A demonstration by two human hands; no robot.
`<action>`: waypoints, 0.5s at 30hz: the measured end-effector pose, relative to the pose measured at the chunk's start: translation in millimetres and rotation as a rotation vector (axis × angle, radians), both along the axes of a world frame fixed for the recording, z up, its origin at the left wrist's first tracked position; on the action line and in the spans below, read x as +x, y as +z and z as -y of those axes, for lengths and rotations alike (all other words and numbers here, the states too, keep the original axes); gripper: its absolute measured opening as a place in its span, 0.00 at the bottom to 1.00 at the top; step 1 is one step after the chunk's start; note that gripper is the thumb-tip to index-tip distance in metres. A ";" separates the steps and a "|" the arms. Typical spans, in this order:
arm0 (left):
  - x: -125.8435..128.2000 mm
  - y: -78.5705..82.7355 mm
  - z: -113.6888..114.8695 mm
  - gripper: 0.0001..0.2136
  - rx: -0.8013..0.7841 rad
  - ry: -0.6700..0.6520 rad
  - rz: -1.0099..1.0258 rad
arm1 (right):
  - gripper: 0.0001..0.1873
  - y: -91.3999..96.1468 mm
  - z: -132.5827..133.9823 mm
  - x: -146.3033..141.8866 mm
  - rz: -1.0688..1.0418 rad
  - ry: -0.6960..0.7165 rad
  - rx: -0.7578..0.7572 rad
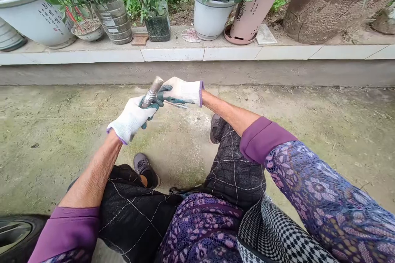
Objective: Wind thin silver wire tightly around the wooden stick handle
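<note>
Both hands wear white knit gloves with teal palms. My left hand is closed around the lower end of a grey metal cylinder that points up and to the right. My right hand is closed just to the right of it, fingers touching the cylinder and pinching a thin shiny strip that sticks out below the glove. I cannot make out what the strip is. Both hands are held in front of my knees, above the concrete ground.
I sit with knees apart in dark checked trousers, grey shoes on mossy concrete. A raised tiled ledge ahead carries several plant pots, among them a white pot and a pink tilted pot. A dark tyre lies at lower left.
</note>
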State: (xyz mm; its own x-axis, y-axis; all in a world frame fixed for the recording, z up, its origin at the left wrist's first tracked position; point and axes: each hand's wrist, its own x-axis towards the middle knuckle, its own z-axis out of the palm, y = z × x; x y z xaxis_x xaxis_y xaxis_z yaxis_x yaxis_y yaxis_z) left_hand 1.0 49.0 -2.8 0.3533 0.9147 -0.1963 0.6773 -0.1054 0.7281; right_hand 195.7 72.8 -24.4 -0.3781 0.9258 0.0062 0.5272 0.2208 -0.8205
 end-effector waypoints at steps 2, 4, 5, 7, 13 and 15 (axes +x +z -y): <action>4.2 2.0 0.1 0.16 -0.035 0.093 0.075 | 0.09 -2.0 0.6 -2.8 0.050 0.016 0.048; 7.9 -2.0 -2.7 0.15 -0.066 0.139 0.107 | 0.09 -0.4 2.9 -3.6 0.168 0.025 0.106; 9.1 -5.6 -4.8 0.14 -0.071 0.153 0.112 | 0.09 1.7 4.8 -3.7 0.233 0.025 0.130; 10.0 -14.2 -9.9 0.13 -0.060 0.174 0.116 | 0.10 7.5 10.3 -4.4 0.337 0.026 0.146; 6.3 -32.2 -30.4 0.19 0.053 0.110 -0.040 | 0.11 25.7 38.8 -12.8 0.412 0.099 0.134; 6.9 -33.9 -36.2 0.15 0.157 0.059 -0.289 | 0.11 29.4 44.7 -13.2 0.451 0.105 0.178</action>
State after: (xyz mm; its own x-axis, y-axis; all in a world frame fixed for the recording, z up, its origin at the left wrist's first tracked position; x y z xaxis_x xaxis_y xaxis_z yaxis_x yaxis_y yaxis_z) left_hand 7.9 85.2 -36.8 0.2491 0.9590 -0.1354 0.8617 -0.1556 0.4829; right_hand 182.6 28.1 5.0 -0.4705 0.8820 -0.0251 0.7884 0.4075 -0.4608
